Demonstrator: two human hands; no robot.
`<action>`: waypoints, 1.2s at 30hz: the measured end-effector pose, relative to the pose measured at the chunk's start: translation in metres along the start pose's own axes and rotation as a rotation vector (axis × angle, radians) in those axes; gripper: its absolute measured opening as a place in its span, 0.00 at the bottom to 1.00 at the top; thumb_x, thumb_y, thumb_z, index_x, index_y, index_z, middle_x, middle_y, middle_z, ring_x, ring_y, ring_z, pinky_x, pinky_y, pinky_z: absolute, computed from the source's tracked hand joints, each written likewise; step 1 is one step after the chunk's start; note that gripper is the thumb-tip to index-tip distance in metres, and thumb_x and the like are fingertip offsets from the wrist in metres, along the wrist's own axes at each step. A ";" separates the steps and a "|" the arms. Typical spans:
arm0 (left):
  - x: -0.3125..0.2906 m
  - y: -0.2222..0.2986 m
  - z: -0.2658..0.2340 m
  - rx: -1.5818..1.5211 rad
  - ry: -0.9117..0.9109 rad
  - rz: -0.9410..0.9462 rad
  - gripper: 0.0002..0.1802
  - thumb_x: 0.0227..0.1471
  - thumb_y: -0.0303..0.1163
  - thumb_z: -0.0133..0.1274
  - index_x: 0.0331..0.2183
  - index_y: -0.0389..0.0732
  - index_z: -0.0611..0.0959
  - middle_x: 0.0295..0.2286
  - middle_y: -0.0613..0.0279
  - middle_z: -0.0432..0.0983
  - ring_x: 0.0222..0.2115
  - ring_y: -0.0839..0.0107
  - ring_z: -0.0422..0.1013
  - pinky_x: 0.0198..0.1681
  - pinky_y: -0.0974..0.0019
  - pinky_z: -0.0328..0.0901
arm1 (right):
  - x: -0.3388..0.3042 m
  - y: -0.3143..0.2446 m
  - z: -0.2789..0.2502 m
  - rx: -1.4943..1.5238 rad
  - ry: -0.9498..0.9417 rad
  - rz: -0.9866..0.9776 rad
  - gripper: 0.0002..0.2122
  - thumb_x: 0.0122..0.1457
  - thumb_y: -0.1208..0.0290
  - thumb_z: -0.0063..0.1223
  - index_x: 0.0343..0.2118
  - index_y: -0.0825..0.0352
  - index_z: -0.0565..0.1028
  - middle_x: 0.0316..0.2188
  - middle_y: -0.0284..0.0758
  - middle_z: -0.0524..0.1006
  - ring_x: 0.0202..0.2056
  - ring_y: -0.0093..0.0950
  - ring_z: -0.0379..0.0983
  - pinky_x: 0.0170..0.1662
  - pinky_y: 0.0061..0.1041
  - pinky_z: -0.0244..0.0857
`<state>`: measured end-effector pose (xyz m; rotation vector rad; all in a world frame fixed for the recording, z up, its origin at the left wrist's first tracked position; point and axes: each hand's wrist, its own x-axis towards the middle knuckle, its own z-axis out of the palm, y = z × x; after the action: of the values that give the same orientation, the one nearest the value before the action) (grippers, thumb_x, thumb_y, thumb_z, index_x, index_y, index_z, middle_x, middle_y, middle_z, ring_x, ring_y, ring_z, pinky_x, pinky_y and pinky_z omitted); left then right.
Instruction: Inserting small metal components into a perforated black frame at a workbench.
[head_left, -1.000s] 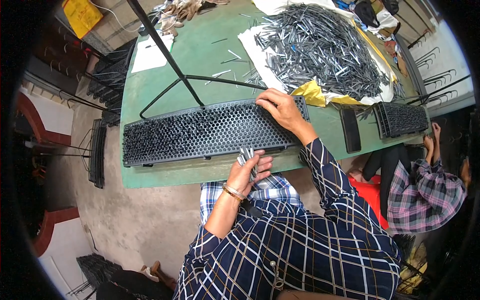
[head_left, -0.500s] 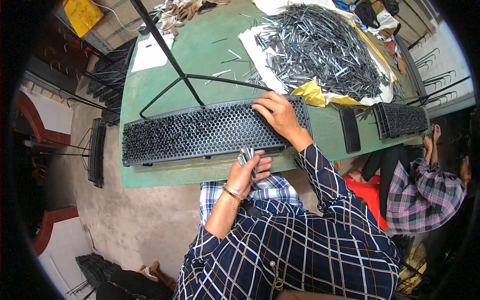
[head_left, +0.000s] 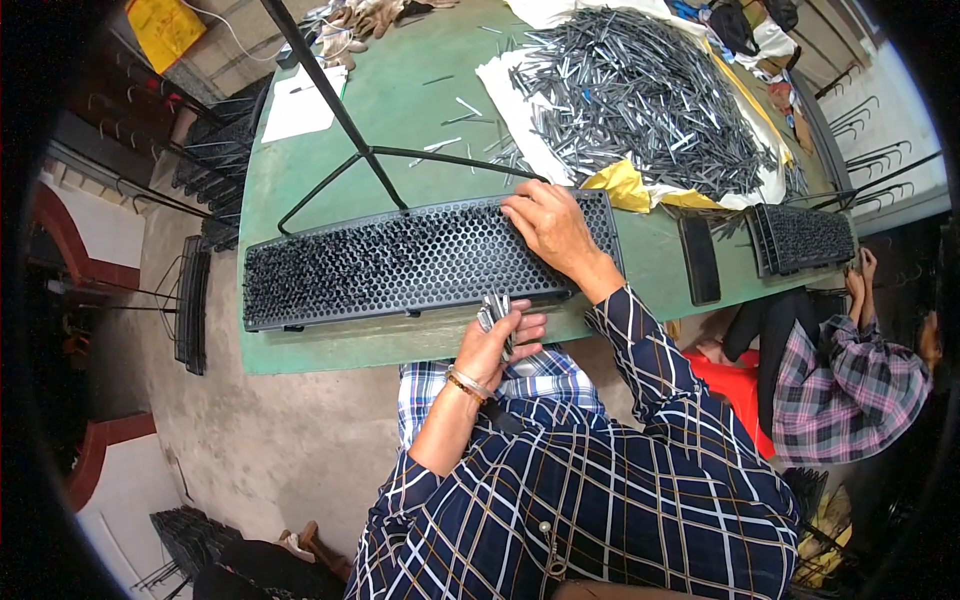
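Note:
A long black rack (head_left: 430, 260) lies tilted on the table, its face full of small round holes. Short dark pieces stand crowded in the holes at its left end, while the holes toward the right look bare. My left hand (head_left: 490, 345) is below the rack's front edge, thumb closed over a bunch of thin grey metal strips (head_left: 494, 312). Against the rack's upper right part rests my right hand (head_left: 555, 235), fingers bent together over the holes. Whatever its fingertips pinch, if anything, is hidden.
Loose strips (head_left: 650, 110) heap on a white and yellow sack at the back right. A black phone (head_left: 699, 262) lies right of the rack. Beyond it, a person in a plaid shirt (head_left: 850, 390) sits by another rack (head_left: 805, 240). A black rod frame (head_left: 340, 115) rises behind my rack.
My right hand has shifted very slightly left along the rack. The left hand stays nearly still with its strips.

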<state>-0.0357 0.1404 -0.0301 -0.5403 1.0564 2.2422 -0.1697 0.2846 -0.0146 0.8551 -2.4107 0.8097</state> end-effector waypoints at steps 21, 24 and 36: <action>-0.006 0.014 0.012 -0.063 -0.039 0.143 0.15 0.57 0.31 0.43 0.45 0.35 0.72 0.38 0.52 0.74 0.36 0.66 0.74 0.36 0.66 0.73 | -0.039 -0.035 -0.020 0.859 -0.434 0.640 0.12 0.50 0.66 0.59 0.28 0.72 0.78 0.22 0.35 0.77 0.24 0.18 0.70 0.27 0.19 0.64; -0.001 0.010 0.007 -0.016 0.026 0.139 0.15 0.58 0.32 0.43 0.44 0.35 0.72 0.37 0.52 0.75 0.36 0.67 0.74 0.34 0.67 0.73 | -0.035 -0.036 -0.030 0.854 -0.446 0.707 0.11 0.50 0.66 0.59 0.27 0.72 0.78 0.21 0.34 0.77 0.24 0.17 0.70 0.26 0.18 0.64; 0.004 0.005 0.004 -0.005 0.001 0.115 0.15 0.57 0.32 0.43 0.43 0.32 0.72 0.37 0.48 0.75 0.35 0.66 0.74 0.34 0.65 0.73 | -0.016 -0.013 -0.037 0.634 0.041 0.684 0.08 0.54 0.71 0.55 0.32 0.71 0.77 0.22 0.28 0.76 0.21 0.13 0.67 0.23 0.14 0.61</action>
<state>-0.0428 0.1421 -0.0275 -0.4938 1.1082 2.3450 -0.1413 0.3067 0.0075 0.1612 -2.4356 1.8858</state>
